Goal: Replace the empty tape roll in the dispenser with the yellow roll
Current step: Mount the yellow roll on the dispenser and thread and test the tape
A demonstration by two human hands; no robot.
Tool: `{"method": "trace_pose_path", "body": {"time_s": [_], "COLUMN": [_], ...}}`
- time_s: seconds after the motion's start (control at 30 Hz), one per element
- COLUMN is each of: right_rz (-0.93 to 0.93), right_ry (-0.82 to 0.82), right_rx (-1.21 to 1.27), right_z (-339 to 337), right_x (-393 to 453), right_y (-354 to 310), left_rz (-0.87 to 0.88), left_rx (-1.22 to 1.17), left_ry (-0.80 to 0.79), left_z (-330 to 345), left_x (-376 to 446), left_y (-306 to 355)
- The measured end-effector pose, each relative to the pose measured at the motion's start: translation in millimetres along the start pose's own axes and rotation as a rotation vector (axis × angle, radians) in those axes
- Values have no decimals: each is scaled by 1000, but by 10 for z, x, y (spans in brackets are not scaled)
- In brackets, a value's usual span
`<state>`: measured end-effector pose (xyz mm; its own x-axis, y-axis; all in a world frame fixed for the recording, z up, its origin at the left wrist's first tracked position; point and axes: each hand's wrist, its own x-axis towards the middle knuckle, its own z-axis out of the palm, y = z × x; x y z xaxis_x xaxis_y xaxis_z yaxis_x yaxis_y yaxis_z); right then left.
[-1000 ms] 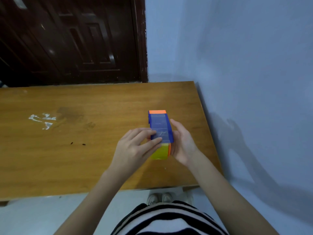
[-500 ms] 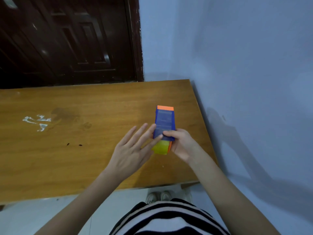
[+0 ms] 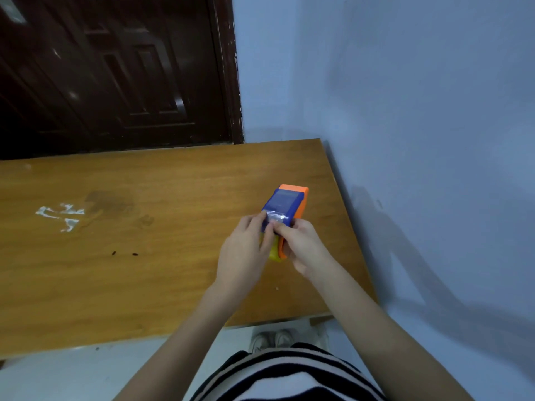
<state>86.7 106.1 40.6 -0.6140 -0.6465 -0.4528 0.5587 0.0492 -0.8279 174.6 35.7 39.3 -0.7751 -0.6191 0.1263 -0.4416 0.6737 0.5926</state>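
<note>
A blue and orange tape dispenser [image 3: 285, 204] is held just above the right part of the wooden table [image 3: 144, 256]. The yellow roll [image 3: 272, 254] sits inside its near end, mostly hidden by my fingers. My right hand [image 3: 304, 246] grips the dispenser's near end from the right side. My left hand [image 3: 246, 256] is against its left side, fingertips on the blue top where a strip of clear tape [image 3: 276, 218] lies. The two thumbs meet on that strip.
A blue wall [image 3: 419, 140] runs close along the table's right edge. A dark wooden door [image 3: 115, 68] stands behind the table. White marks [image 3: 60, 217] and a dark stain [image 3: 110, 202] are on the table's left part. Shoes [image 3: 272, 340] show below the near edge.
My left hand, lifted off with fingers spread half a second ago, has closed back onto the dispenser's left side. The dispenser has swung so its far end points more to the right.
</note>
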Motion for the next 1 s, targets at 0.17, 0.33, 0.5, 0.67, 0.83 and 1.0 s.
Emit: {"method": "trace_pose_path", "body": {"time_s": [0.17,0.33,0.5,0.67,0.83,1.0], "right_rz": [-27,13,118,181,-229,-121], "right_ry": [37,78,35,-5,287,513], "right_rx": [24,100,389,62,-247,-232], "right_z": [22,18,-2,29,-213,-680], "right_x": [40,61,50,29,-31,192], "right_y": [-62,-112,-193,-297,-374,-126], "left_rz": [27,8,-78,-186,-411,-874], "left_rx": [127,-12,-156,-308,-674,-1253], "left_ry": [-143,-110,-47,-31,46,-54], "left_z": [180,230,341,418,367,269], "left_x": [-27,68,176,282,374,409], "left_y": [6,0,22,-70,-149,-66]}}
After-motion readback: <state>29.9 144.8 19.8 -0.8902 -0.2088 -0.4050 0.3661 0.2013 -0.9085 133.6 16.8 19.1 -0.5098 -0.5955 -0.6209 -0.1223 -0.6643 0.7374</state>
